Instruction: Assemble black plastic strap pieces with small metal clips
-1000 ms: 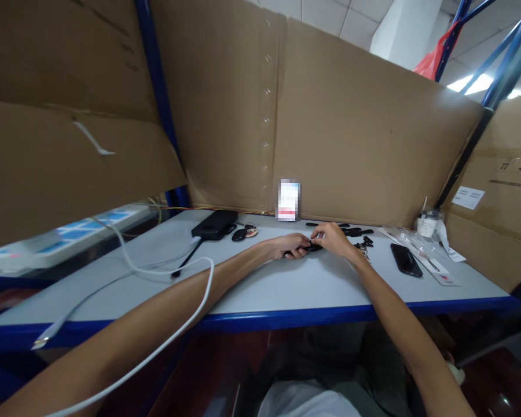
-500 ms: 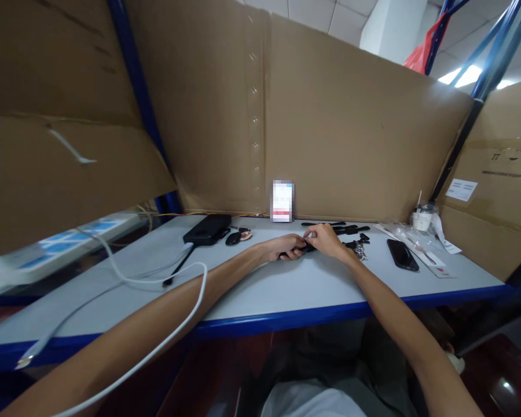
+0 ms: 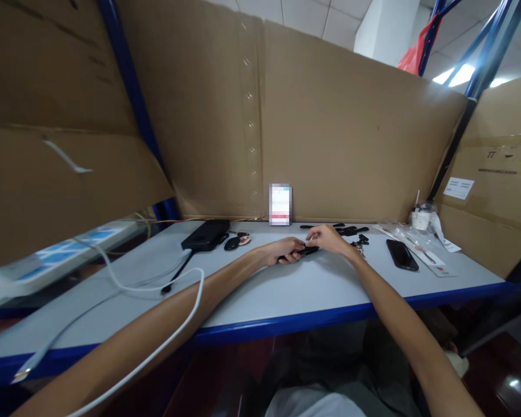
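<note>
My left hand [image 3: 286, 251] is closed around a slim black piece [image 3: 309, 251] that sticks out to the right of its fingers, low over the grey table. Beside it, my right hand [image 3: 323, 237] has thumb and fingertips pinched at the top of that piece; anything between them is too small to make out. Several black strips [image 3: 349, 230] lie behind and right of the hands. Small black parts [image 3: 363, 239] and a little heap of metallic bits [image 3: 359, 249] are near my right wrist.
A lit phone [image 3: 280, 204] stands against the cardboard wall. A black box [image 3: 205, 235] with cables, a white cable [image 3: 156, 288] over my left forearm and a power strip are left. To the right are a dark phone [image 3: 402, 255], plastic bags and a cup [image 3: 421, 219].
The camera view has shifted slightly. Both hands stay together at the black piece, and more of it shows below my right fingers.
</note>
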The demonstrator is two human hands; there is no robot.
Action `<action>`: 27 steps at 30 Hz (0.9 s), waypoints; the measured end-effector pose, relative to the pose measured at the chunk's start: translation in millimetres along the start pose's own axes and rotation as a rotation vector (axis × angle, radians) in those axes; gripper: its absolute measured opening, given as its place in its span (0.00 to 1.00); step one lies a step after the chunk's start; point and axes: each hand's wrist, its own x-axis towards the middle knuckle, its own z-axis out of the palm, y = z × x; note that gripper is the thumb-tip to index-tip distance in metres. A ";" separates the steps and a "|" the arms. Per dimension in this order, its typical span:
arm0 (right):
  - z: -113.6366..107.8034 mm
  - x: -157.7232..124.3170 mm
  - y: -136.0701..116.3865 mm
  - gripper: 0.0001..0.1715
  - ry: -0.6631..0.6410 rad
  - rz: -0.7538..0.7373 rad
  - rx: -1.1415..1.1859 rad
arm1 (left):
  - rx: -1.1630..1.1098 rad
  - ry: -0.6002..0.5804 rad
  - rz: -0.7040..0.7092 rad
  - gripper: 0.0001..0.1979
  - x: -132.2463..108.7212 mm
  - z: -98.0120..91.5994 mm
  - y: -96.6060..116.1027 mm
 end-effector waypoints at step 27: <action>-4.2 -1.2 -0.5 0.10 0.001 -0.118 -0.018 | 0.029 -0.018 0.019 0.09 0.3 -2.3 -1.7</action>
